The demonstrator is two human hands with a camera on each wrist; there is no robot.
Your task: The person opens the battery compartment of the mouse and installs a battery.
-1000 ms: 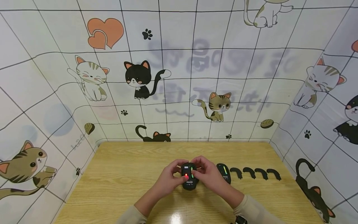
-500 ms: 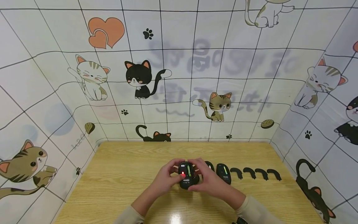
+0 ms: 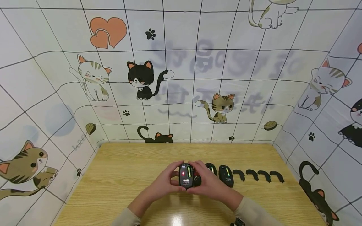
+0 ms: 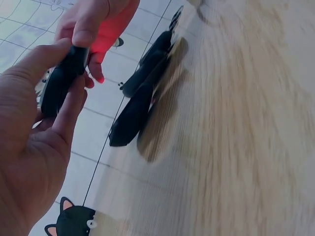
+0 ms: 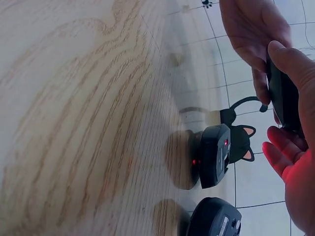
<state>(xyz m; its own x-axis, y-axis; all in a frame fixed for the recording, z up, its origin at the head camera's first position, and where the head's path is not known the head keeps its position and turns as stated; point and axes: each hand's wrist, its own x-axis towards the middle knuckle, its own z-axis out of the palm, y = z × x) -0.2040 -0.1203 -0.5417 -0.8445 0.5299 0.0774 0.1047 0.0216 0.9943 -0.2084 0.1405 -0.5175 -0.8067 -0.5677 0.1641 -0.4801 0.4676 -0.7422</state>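
Between my two hands is an upturned black computer mouse [image 3: 186, 176], its underside facing me with a red light lit and a battery in its uncovered slot. My left hand [image 3: 164, 183] grips it along the left side, fingers at the far end and thumb at the near end. On the other side my right hand [image 3: 209, 183] holds it too, thumb at the near corner. In the right wrist view, the held mouse [image 5: 284, 96] is raised off the tabletop. Another mouse [image 3: 197, 179] lies just behind it, partly covered by the right hand.
Two more upturned mice, one [image 3: 211, 168] partly behind the right hand and one [image 3: 226, 175] beside it, show batteries in their slots. Several curved black covers [image 3: 264, 175] form a row to their right. A cat-patterned cloth [image 3: 181, 131] stands behind the wooden table [image 3: 127, 160].
The mouse has shifted slightly left and tipped its underside further toward me. My right thumb has left the battery area for the near edge; both thumbs now sit at the near end.
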